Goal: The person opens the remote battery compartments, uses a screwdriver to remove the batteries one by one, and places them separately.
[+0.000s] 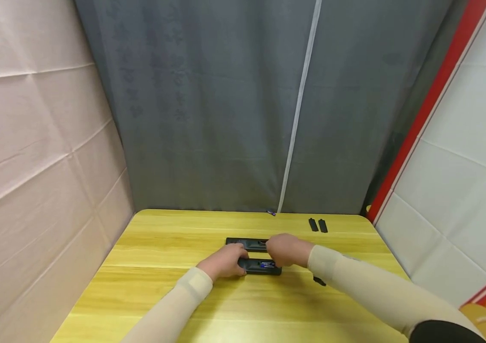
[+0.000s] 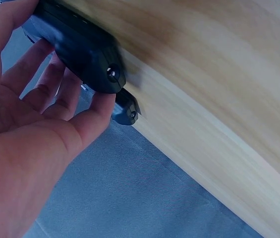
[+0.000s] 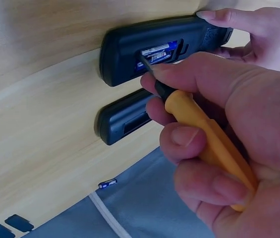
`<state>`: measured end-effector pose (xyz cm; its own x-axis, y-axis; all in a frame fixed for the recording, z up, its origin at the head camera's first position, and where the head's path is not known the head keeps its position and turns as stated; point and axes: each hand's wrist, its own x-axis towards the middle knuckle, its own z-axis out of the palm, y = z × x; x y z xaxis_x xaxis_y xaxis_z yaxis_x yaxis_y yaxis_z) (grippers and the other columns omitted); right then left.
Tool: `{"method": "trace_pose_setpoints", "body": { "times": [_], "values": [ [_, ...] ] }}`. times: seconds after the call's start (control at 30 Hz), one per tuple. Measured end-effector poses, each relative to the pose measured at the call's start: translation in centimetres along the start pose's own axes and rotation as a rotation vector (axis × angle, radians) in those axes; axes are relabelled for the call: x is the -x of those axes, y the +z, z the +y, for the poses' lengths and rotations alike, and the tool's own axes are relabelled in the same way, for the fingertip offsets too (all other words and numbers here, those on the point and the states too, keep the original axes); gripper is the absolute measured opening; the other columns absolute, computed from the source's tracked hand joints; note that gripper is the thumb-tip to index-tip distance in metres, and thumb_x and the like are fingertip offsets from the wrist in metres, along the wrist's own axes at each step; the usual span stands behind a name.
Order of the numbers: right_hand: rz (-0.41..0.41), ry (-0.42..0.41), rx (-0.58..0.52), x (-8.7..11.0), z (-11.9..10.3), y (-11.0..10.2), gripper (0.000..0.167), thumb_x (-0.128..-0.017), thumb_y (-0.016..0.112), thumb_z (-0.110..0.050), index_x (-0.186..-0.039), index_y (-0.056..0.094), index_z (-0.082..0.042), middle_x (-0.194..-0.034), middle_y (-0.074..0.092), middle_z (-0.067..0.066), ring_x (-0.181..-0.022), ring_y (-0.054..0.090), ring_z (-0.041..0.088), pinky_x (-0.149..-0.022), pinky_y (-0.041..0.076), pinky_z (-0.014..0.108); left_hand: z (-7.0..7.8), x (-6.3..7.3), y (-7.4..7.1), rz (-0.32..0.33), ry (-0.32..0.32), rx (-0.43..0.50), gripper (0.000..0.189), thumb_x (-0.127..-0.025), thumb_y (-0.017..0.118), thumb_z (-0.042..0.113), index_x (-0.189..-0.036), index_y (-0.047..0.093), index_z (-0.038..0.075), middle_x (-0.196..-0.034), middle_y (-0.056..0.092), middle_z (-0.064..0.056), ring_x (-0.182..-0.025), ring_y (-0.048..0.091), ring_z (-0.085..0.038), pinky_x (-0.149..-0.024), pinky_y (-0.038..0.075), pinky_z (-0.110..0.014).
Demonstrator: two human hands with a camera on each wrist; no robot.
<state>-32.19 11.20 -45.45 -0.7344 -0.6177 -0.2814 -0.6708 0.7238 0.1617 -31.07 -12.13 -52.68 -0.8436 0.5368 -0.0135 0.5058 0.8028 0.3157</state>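
My left hand (image 1: 225, 261) grips one end of a black remote control (image 1: 253, 271), which lies back side up with its battery compartment uncovered. Two blue-and-silver batteries (image 3: 158, 49) sit inside that compartment. In the right wrist view, my right hand (image 3: 219, 124) holds a screwdriver (image 3: 213, 141) with an orange handle, its thin shaft angled down to the batteries' ends. Just behind lies a second black remote (image 3: 125, 116), parallel to the first and partly covered by my right hand in the head view. The left wrist view shows thumb and fingers around the near remote (image 2: 80, 44).
Two small black battery covers (image 1: 318, 225) lie at the table's back right. Blue batteries (image 3: 107, 183) rest near the back edge, before a grey curtain (image 1: 226, 119). A small dark piece (image 1: 319, 281) shows beneath my right forearm. Cloth walls flank the wooden table (image 1: 161, 286).
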Motion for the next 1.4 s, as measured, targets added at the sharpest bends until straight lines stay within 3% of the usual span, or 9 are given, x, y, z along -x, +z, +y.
{"method": "trace_pose_setpoints", "body": {
  "times": [0.3,0.5,0.6,0.77,1.0,1.13,1.4],
  "values": [
    [0.171,-0.096,-0.2,1.9,1.7,1.6,0.045,-0.091,0.078,0.003,-0.057,0.058,-0.02,-0.054,0.04,-0.012,-0.056,0.03,0.01,-0.058,0.033,0.03,0.0,0.0,0.1,0.006,-0.02,0.006,0.04,-0.094,0.091,0.033,-0.129,0.08,0.015,-0.126,0.068,0.002,-0.114,0.064,-0.016,-0.103,0.056,-0.038],
    [0.235,-0.114,-0.295,2.6,2.2,2.5,0.03,-0.09,0.081,0.002,-0.066,0.075,-0.015,-0.063,0.059,-0.012,-0.057,0.045,0.005,-0.06,0.049,0.028,0.0,0.3,0.0,0.004,-0.017,-0.004,0.042,-0.095,0.09,0.033,-0.131,0.079,0.014,-0.129,0.068,0.0,-0.119,0.064,-0.019,-0.106,0.055,-0.039],
    [0.244,-0.116,-0.332,2.6,2.4,2.8,0.025,-0.09,0.082,0.002,-0.07,0.079,-0.013,-0.065,0.064,-0.012,-0.057,0.048,0.004,-0.061,0.052,0.028,-0.1,0.3,0.0,0.005,-0.015,-0.009,0.041,-0.095,0.09,0.032,-0.131,0.079,0.014,-0.129,0.068,0.0,-0.118,0.064,-0.018,-0.106,0.055,-0.039],
    [0.259,-0.14,-0.371,2.5,2.9,3.3,0.03,-0.09,0.08,0.003,-0.065,0.075,-0.013,-0.058,0.055,-0.014,-0.056,0.038,0.005,-0.058,0.041,0.027,-0.1,0.2,0.0,0.007,-0.01,-0.003,0.041,-0.095,0.09,0.032,-0.13,0.079,0.014,-0.13,0.068,-0.001,-0.118,0.064,-0.019,-0.106,0.055,-0.039],
    [0.307,-0.091,-0.543,2.4,3.7,2.7,0.011,-0.096,0.081,-0.003,-0.09,0.088,-0.008,-0.091,0.081,0.0,-0.072,0.068,0.007,-0.073,0.062,0.036,-0.1,0.4,0.0,0.0,-0.023,0.008,0.041,-0.095,0.09,0.032,-0.131,0.079,0.015,-0.131,0.068,-0.001,-0.119,0.064,-0.02,-0.106,0.055,-0.04],
    [0.301,-0.063,-0.528,2.3,3.8,3.0,0.011,-0.096,0.082,-0.004,-0.089,0.088,-0.01,-0.091,0.08,-0.001,-0.075,0.069,0.007,-0.075,0.062,0.036,-0.2,0.2,0.0,0.004,-0.021,0.012,0.04,-0.095,0.09,0.032,-0.13,0.079,0.015,-0.128,0.068,0.001,-0.115,0.063,-0.017,-0.104,0.055,-0.038],
    [0.301,-0.066,-0.501,2.3,3.6,3.9,0.008,-0.092,0.085,-0.003,-0.087,0.087,-0.009,-0.086,0.077,-0.006,-0.075,0.067,0.006,-0.074,0.061,0.034,-0.2,0.2,0.0,-0.001,-0.017,0.008,0.041,-0.095,0.09,0.031,-0.13,0.08,0.015,-0.133,0.068,-0.002,-0.122,0.064,-0.021,-0.107,0.054,-0.04]
  ]
}}
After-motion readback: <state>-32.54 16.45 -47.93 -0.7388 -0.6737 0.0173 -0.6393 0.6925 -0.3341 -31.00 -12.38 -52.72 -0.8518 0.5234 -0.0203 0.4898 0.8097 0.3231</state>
